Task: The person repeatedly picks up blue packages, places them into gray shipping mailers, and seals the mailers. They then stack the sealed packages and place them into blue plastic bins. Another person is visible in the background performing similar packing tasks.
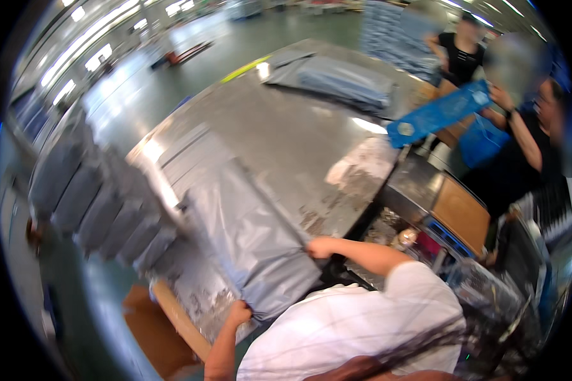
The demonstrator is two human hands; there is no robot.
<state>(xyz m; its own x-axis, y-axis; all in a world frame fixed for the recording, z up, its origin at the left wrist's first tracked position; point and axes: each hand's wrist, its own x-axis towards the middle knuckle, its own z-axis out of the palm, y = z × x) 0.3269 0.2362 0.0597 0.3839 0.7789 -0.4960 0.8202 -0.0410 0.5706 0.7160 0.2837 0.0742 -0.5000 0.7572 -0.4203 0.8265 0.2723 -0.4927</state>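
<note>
A large grey plastic bag lies on the metal table in front of me, its surface creased and shiny. With closed fingers, my left hand grips the bag's near left corner. My right hand is closed on its right edge, the arm bent out to the side. The far end of the bag lies flat, and what is inside cannot be seen.
The metal table carries another filled grey bag at its far side. Stacked grey packages rise at the left, above a cardboard box. At right, a co-worker holds a blue package near a scale; another person stands behind.
</note>
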